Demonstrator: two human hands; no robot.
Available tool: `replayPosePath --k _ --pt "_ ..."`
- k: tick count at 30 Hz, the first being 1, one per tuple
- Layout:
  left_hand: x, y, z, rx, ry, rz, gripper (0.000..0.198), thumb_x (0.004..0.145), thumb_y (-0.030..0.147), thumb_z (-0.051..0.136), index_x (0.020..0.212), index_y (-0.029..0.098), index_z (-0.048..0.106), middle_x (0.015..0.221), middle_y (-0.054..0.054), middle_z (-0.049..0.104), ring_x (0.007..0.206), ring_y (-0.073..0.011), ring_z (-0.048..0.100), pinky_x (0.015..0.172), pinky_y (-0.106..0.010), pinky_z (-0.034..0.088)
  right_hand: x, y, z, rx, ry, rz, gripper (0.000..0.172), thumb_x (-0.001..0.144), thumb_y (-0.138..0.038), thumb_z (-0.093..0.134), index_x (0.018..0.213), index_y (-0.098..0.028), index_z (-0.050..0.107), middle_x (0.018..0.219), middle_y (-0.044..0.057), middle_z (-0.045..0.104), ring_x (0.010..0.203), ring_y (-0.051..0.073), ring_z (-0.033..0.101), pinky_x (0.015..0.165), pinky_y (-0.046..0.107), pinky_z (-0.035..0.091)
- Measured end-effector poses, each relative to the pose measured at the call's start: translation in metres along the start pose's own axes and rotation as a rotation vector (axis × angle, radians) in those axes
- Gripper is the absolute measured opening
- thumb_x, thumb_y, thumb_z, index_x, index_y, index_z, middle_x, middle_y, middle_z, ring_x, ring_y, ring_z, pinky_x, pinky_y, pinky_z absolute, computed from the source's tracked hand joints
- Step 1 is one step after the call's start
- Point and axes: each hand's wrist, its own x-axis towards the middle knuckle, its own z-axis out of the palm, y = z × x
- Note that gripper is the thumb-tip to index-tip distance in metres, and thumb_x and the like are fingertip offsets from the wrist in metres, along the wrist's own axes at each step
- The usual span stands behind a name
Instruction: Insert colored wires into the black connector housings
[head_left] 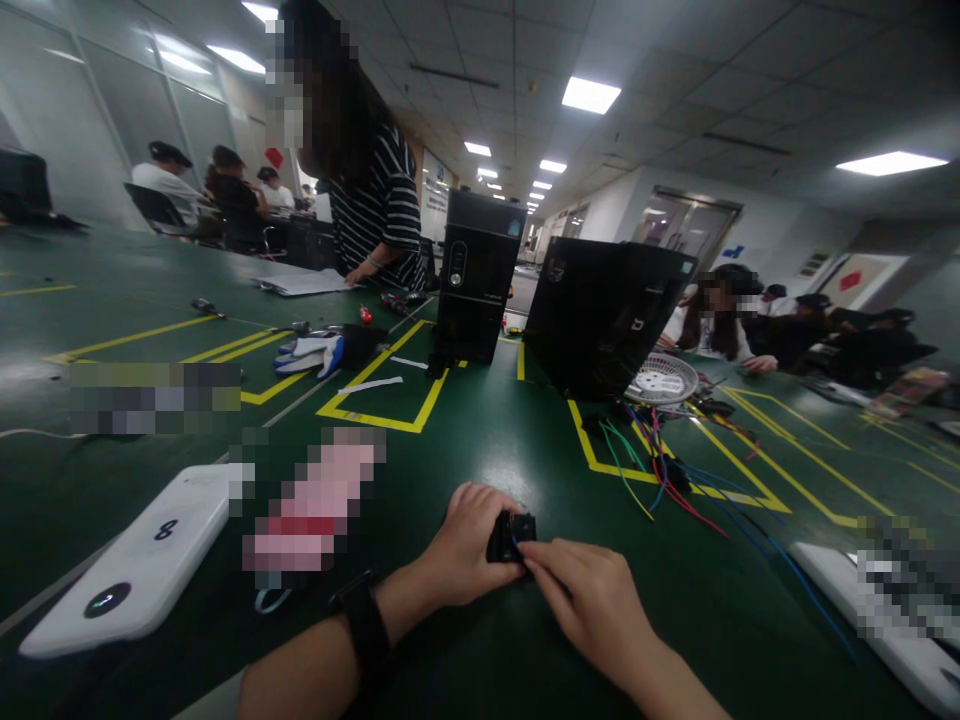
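Low over the green table, my left hand [474, 545] is closed around a small black block-shaped part [523, 527], thumb and fingers on its sides. A thin bluish strand, which looks like a wire, shows against the block's face. My right hand [589, 590] meets the block's right side with thumb and forefinger pinched together at the end of that strand. The pinched tip is too small to see clearly. To the right lies a bundle of loose coloured wires [660, 465], red, blue, green and yellow.
Two black computer towers [480, 280] [600, 315] stand ahead. A white basket [660, 380] sits by the wires. At left lie a white device marked 8 [150, 560], a blurred pink item [319, 500] and gloves [311, 352]. A person in stripes [379, 200] touches papers [304, 282].
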Motion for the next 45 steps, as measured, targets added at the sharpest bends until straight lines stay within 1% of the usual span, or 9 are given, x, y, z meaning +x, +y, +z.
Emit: replayPosePath --k 6,15,25,30,32,35,41,43,45 --pt "-0.001 0.002 -0.001 0.009 -0.022 -0.009 0.041 0.067 0.031 0.074 0.099 0.023 0.052 0.100 -0.002 0.055 0.097 -0.0240 0.049 0.090 -0.039 0.032 0.002 0.009 -0.020 -0.052 -0.104 0.071 0.023 0.091 -0.020 0.045 0.103 -0.026 0.064 0.086 0.000 0.070 0.074 0.015 0.065 0.064 0.024 0.043" --pt "0.000 0.002 -0.002 -0.005 -0.010 0.009 0.044 0.063 0.026 0.076 0.099 0.023 0.050 0.099 -0.001 0.054 0.096 -0.0226 0.048 0.092 -0.038 0.031 -0.001 0.005 -0.003 -0.011 0.121 0.051 0.022 0.090 -0.019 0.046 0.102 -0.021 0.064 0.081 0.002 0.069 0.068 0.014 0.063 0.063 0.023 0.043" --pt "0.000 0.001 -0.001 -0.001 -0.001 0.006 0.041 0.065 0.030 0.074 0.098 0.024 0.050 0.099 -0.001 0.055 0.096 -0.0228 0.049 0.094 -0.039 0.030 0.000 0.006 -0.011 -0.078 -0.064 -0.023 0.023 0.091 -0.021 0.045 0.105 -0.024 0.063 0.075 0.000 0.066 0.063 0.014 0.061 0.058 0.024 0.039" --pt "0.000 0.001 -0.003 0.007 -0.012 0.007 0.041 0.065 0.028 0.074 0.099 0.023 0.051 0.098 -0.002 0.055 0.096 -0.0225 0.049 0.093 -0.039 0.030 0.003 0.011 -0.019 -0.099 -0.029 0.024 0.021 0.091 -0.021 0.046 0.101 -0.025 0.064 0.079 0.000 0.068 0.067 0.014 0.063 0.060 0.024 0.043" --pt "0.000 0.002 -0.004 0.006 -0.018 0.004 0.042 0.065 0.027 0.074 0.099 0.023 0.051 0.099 -0.002 0.055 0.096 -0.0229 0.049 0.092 -0.039 0.031 0.002 0.013 -0.019 -0.107 0.069 0.007 0.020 0.090 -0.020 0.047 0.101 -0.024 0.064 0.081 0.000 0.069 0.069 0.014 0.064 0.062 0.024 0.045" --pt "0.000 0.003 -0.005 -0.002 -0.024 -0.013 0.041 0.065 0.028 0.074 0.099 0.023 0.051 0.099 -0.002 0.055 0.096 -0.0235 0.049 0.092 -0.041 0.031 -0.004 0.013 -0.025 -0.182 0.407 0.024 0.020 0.089 -0.020 0.050 0.104 -0.021 0.064 0.075 0.002 0.068 0.062 0.013 0.063 0.060 0.023 0.046" --pt "-0.001 0.006 -0.008 -0.033 -0.055 -0.060 0.040 0.066 0.029 0.073 0.100 0.024 0.052 0.102 -0.003 0.055 0.099 -0.0252 0.049 0.092 -0.043 0.033 -0.011 0.014 -0.058 -0.280 1.181 0.491 0.030 0.087 -0.028 0.055 0.111 -0.012 0.062 0.059 0.002 0.061 0.048 0.015 0.058 0.047 0.027 0.045" --pt "-0.001 0.006 -0.008 -0.042 -0.050 -0.075 0.041 0.066 0.029 0.073 0.100 0.024 0.052 0.102 -0.003 0.055 0.099 -0.0257 0.049 0.091 -0.044 0.034 -0.013 0.020 -0.071 -0.243 1.306 0.521 0.037 0.087 -0.032 0.054 0.115 -0.008 0.060 0.061 0.004 0.060 0.051 0.018 0.060 0.047 0.029 0.046" --pt "-0.001 0.005 -0.007 -0.047 -0.046 -0.082 0.042 0.066 0.029 0.074 0.101 0.024 0.052 0.103 -0.002 0.055 0.101 -0.0259 0.048 0.091 -0.043 0.034 -0.020 0.032 -0.080 -0.280 1.273 0.554 0.041 0.087 -0.035 0.053 0.116 -0.008 0.060 0.063 0.005 0.060 0.054 0.019 0.061 0.049 0.029 0.046"
